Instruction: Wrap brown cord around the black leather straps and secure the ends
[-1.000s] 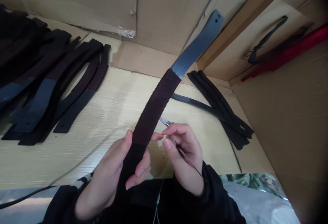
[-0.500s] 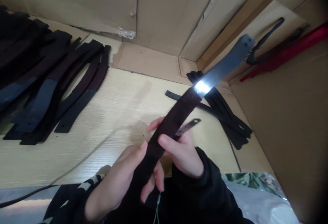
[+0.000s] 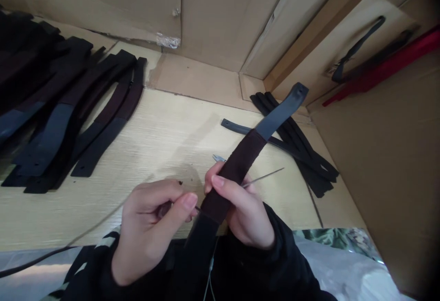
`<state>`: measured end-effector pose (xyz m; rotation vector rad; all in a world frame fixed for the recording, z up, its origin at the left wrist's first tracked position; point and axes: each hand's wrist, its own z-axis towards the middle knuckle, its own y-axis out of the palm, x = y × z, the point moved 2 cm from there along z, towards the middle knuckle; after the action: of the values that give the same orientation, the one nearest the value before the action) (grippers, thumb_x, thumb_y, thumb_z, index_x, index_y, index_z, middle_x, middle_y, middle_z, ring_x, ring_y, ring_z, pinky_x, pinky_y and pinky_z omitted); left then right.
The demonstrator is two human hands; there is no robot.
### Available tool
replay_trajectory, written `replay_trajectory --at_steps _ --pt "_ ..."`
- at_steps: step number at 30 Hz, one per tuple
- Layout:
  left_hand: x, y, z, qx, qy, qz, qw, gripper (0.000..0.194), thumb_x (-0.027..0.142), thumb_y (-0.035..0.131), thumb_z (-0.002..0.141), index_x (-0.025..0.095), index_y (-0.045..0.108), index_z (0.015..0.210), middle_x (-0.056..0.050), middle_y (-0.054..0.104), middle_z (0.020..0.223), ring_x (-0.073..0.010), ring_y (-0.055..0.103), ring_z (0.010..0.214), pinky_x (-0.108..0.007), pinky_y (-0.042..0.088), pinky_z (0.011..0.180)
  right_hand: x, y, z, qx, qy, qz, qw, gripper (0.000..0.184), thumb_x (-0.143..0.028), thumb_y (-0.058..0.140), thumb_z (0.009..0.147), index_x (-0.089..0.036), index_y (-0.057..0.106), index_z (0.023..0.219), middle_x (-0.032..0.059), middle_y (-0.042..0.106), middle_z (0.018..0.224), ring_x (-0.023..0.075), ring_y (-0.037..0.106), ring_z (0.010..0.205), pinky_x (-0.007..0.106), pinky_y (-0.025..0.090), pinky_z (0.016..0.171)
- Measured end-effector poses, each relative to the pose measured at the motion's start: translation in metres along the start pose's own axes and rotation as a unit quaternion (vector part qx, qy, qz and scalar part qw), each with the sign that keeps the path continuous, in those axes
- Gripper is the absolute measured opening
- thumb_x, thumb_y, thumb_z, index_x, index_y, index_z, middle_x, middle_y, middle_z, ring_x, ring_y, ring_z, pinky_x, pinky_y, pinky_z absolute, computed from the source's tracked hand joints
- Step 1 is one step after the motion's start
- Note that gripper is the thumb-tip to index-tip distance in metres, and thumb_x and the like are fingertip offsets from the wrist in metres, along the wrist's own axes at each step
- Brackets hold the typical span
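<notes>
Seen at the near edge, trailing down over dark clothing: a pale looped cord (image 3: pixel 211 264). Pinching a thin dark strand (image 3: pixel 198 209) beside the lower end of the maroon-brown wrapping, with thumb and forefinger of the left hand (image 3: pixel 147 227) closed together. Gripping the long curved strip (image 3: pixel 240 158) across that wrapping with the right hand (image 3: pixel 247 204), thumb on top and fingers beneath. Holding the two hands near each other, apparently not touching. Now lifted off the strip on the left side and closed on the strand instead — leaving, by the look of it, the support of the strip to the right hand alone.

Held above the surface (image 3: pixel 172 145), aslant, with the grey-blue bare end (image 3: pixel 282 113) pointing up and away. Jutting from behind the right hand, a slim tool (image 3: pixel 264 176), too narrow in view to identify. Showing just past the right fingers, the tip of a metal implement (image 3: pixel 218 158).

Heaped farther out to the left, more wrapped strips (image 3: pixel 62 122); crossed at right, several slim black strips (image 3: pixel 299 149). Standing behind it all, cardboard walls (image 3: pixel 213 25) — with a red item (image 3: pixel 385 71) at far right.
</notes>
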<state>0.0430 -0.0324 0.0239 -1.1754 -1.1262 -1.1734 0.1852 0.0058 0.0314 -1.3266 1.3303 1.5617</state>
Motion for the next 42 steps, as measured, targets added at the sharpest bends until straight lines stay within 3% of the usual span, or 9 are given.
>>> replay_trajectory --at_steps 6,11,16,25,28,30,33,38,42 --pt "0.015 0.0 0.005 -0.022 0.084 0.117 0.989 0.031 0.027 0.063 0.085 0.021 0.059 0.054 0.003 0.057 0.051 -0.0107 0.05 0.047 -0.024 0.036 0.047 0.007 -0.002 -0.006 -0.002 0.014 0.035 0.999 0.009 -0.023 0.068 0.074 -0.017 0.062 0.071 -0.0032 0.055 0.06 0.008 0.051 0.053 0.019 0.044 0.049" --pt "0.024 0.003 0.013 -0.051 0.175 0.156 0.971 0.025 0.014 0.06 0.085 0.018 0.059 0.06 0.007 0.05 0.047 -0.0061 0.045 0.041 -0.019 0.033 0.043 0.019 0.0 -0.01 0.027 0.103 0.118 0.987 0.012 -0.025 0.071 0.074 -0.017 0.063 0.069 -0.0052 0.051 0.058 0.0057 0.047 0.054 0.016 0.042 0.052" --pt "0.011 0.0 0.012 -0.042 0.13 0.158 0.978 0.03 0.019 0.06 0.086 0.018 0.058 0.056 0.006 0.055 0.047 -0.0068 0.047 0.043 -0.02 0.033 0.044 0.018 0.0 -0.014 0.021 0.132 0.191 0.972 0.015 -0.03 0.074 0.071 -0.017 0.066 0.069 -0.0038 0.056 0.06 0.0055 0.05 0.057 0.014 0.042 0.053" --pt "0.007 -0.001 0.006 -0.069 0.101 0.129 0.984 0.032 0.021 0.058 0.085 0.019 0.058 0.052 0.006 0.055 0.044 -0.0068 0.048 0.041 -0.019 0.034 0.043 0.015 -0.001 -0.019 0.002 0.096 0.216 0.972 0.018 -0.034 0.071 0.075 -0.018 0.065 0.07 -0.0028 0.054 0.06 0.007 0.05 0.057 0.017 0.039 0.051" --pt "0.004 0.006 0.007 -0.087 0.053 0.064 0.993 0.031 0.019 0.057 0.085 0.019 0.059 0.054 0.006 0.056 0.046 -0.0064 0.049 0.042 -0.017 0.034 0.043 0.016 0.0 -0.019 -0.033 0.09 0.217 0.971 0.02 -0.038 0.068 0.078 -0.02 0.064 0.071 -0.0013 0.056 0.061 0.0084 0.05 0.056 0.021 0.04 0.052" --pt "0.0 0.012 0.006 -0.114 -0.024 -0.025 0.993 0.031 0.021 0.057 0.086 0.018 0.059 0.055 0.007 0.052 0.046 -0.0057 0.045 0.043 -0.016 0.031 0.042 0.018 -0.001 -0.02 -0.042 0.068 0.207 0.975 0.021 -0.04 0.066 0.079 -0.02 0.064 0.072 -0.0008 0.056 0.062 0.0087 0.049 0.056 0.022 0.039 0.053" --pt "-0.006 0.021 0.003 -0.162 -0.135 -0.138 0.968 0.035 0.03 0.057 0.088 0.017 0.057 0.056 0.007 0.047 0.048 -0.0055 0.04 0.043 -0.017 0.027 0.041 0.022 -0.005 -0.021 -0.043 0.029 0.175 0.983 0.024 -0.044 0.064 0.08 -0.021 0.063 0.075 -0.0008 0.056 0.064 0.009 0.048 0.058 0.023 0.037 0.054" --pt "-0.01 0.026 -0.002 -0.151 -0.194 -0.171 0.954 0.041 0.043 0.06 0.087 0.015 0.056 0.057 0.005 0.049 0.055 -0.0063 0.043 0.051 -0.016 0.032 0.044 0.029 -0.01 -0.021 -0.081 -0.015 0.162 0.983 0.023 -0.045 0.063 0.081 -0.022 0.063 0.083 -0.0002 0.057 0.069 0.0096 0.052 0.062 0.023 0.042 0.056" --pt "-0.007 0.028 -0.008 -0.173 -0.272 -0.216 0.922 0.039 0.049 0.058 0.087 0.015 0.062 0.068 0.002 0.062 0.062 -0.0073 0.056 0.054 -0.016 0.044 0.053 0.03 -0.013 -0.021 -0.146 -0.02 0.193 0.97 0.021 -0.042 0.061 0.085 -0.024 0.064 0.096 -0.0027 0.055 0.067 0.005 0.049 0.047 0.016 0.038 0.039"
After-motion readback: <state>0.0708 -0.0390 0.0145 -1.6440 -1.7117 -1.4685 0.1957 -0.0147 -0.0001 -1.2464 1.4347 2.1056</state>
